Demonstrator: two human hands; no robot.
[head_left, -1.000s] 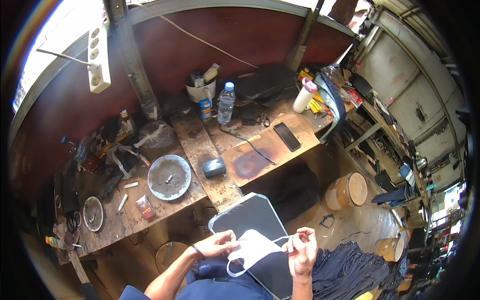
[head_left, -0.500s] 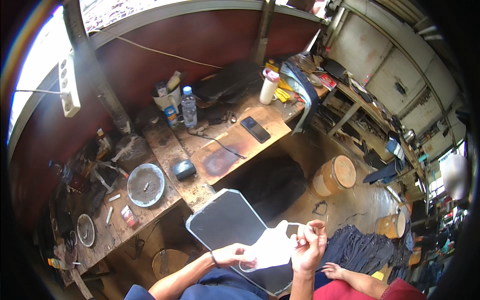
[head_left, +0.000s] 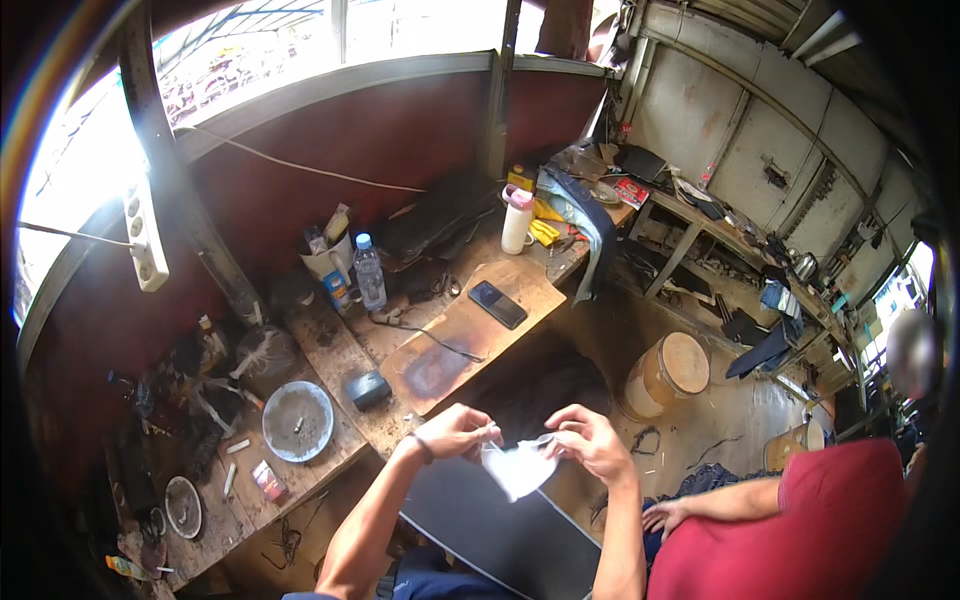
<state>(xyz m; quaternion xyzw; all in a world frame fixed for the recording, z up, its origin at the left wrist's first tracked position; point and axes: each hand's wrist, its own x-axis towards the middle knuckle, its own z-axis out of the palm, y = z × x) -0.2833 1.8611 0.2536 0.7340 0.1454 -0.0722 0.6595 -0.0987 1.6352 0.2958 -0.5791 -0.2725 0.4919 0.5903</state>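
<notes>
A small white face mask (head_left: 519, 470) hangs in the air between my hands, its side loops pulled outward. My left hand (head_left: 458, 432) is closed, pinching the loop at the mask's left end; a dark band circles that wrist. On the other side, my right hand (head_left: 594, 443) pinches the right end with thumb and fingers. Below the mask lies a dark grey board (head_left: 490, 515) with a pale edge, close in front of my body and partly hidden by my forearms.
A wooden workbench (head_left: 335, 445) runs along the left, bearing a round ash-filled dish (head_left: 298, 422), a water bottle (head_left: 369, 275), a phone (head_left: 497, 304) and a white tumbler (head_left: 516, 222). Beyond the board stands a drum-shaped stool (head_left: 668, 375). A person in a red shirt (head_left: 790, 530) sits close at right.
Both hands have risen and moved farther from my body with the mask, which now hangs by its loops. My view has tilted up; more of the person in red shows.
</notes>
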